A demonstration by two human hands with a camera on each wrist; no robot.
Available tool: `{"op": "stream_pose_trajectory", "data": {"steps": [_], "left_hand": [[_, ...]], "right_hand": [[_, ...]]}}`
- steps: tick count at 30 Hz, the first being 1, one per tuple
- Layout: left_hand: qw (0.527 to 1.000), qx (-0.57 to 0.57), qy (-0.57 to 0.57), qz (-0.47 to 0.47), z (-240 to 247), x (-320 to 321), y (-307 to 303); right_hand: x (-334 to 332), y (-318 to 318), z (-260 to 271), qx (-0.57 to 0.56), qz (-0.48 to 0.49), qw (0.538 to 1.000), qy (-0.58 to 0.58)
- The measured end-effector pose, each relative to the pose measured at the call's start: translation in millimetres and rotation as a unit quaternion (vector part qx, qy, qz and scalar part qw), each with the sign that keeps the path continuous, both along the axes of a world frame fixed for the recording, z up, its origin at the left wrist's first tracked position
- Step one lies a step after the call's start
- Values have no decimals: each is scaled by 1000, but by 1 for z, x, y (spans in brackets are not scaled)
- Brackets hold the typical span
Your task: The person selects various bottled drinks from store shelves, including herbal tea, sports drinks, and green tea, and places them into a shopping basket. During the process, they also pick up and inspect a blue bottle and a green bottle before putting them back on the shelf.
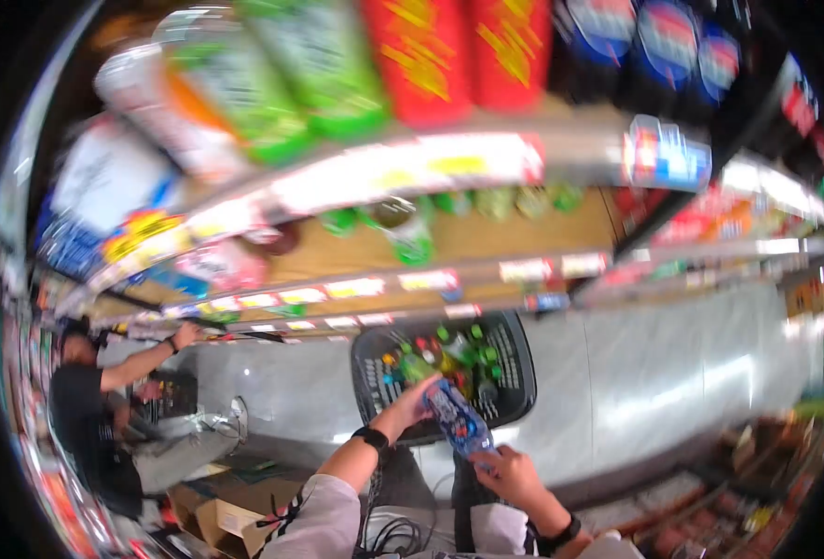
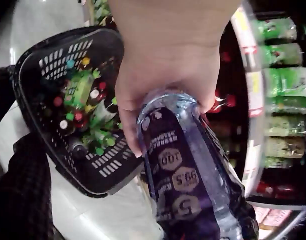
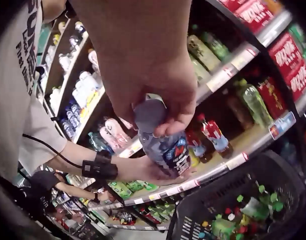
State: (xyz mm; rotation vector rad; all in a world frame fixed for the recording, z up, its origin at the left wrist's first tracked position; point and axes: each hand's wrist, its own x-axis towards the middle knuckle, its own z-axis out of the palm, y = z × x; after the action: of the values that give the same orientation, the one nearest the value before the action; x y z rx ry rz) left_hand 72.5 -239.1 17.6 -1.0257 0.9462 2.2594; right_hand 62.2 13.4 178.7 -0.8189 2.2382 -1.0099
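A clear bottle with a dark blue label (image 1: 459,419) is held between both hands, tilted, above the near side of a black basket (image 1: 365,373). The left hand (image 1: 416,402) grips its base end; in the left wrist view that hand (image 2: 168,65) wraps the bottle (image 2: 185,185). At the cap end, the right hand (image 1: 515,480) pinches with thumb and fingers; in the right wrist view the right hand (image 3: 148,85) is around the grey cap (image 3: 150,114). Several small bottles with green, red and yellow caps (image 2: 83,95) lie in the basket (image 2: 30,112).
Shelves with price strips (image 1: 337,182) curve across the front, holding large green and red bottles (image 1: 421,56). Another person in black (image 1: 90,419) reaches toward the shelf at the left. Open cardboard boxes (image 1: 230,517) are on the floor at lower left. Grey floor (image 1: 654,363) extends right of the basket.
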Motion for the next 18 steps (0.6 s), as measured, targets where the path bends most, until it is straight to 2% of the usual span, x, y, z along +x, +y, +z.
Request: {"op": "stream_pose_trajectory", "data": {"steps": [2,3,5,6,8,10,13,14,16,17,18], "left_hand": [[995,-20,62,-72,80,6,-21],[993,-11,100,-68,92,18,-35],[987,-39,145,-66,156,36,-55],[983,-48,168,-56,174,49,-64],[967,5,254,-2,211,80,-88],[958,-33,281,45,226,111,-114],[928,-149,317,131,277,161,-162],[912,-176,339,151,292,173,-174],[876,-230,380,189,322,194,-202],[869,-222,400,190,336,204,-216],[852,-258,417,183,344,213,-231]], "right_hand": [[6,-3,27,-5,77,995,67],[7,-12,44,8,120,988,101],[14,-27,80,49,189,967,162],[16,-37,97,15,184,978,98],[18,-61,130,-45,170,984,-40],[25,-85,152,-91,147,982,-75],[44,-137,188,-156,98,968,-170],[52,-155,214,-160,91,967,-178],[61,-191,238,-197,84,972,-96],[67,-212,257,-212,56,972,-84],[64,-233,254,-257,51,965,-28]]}}
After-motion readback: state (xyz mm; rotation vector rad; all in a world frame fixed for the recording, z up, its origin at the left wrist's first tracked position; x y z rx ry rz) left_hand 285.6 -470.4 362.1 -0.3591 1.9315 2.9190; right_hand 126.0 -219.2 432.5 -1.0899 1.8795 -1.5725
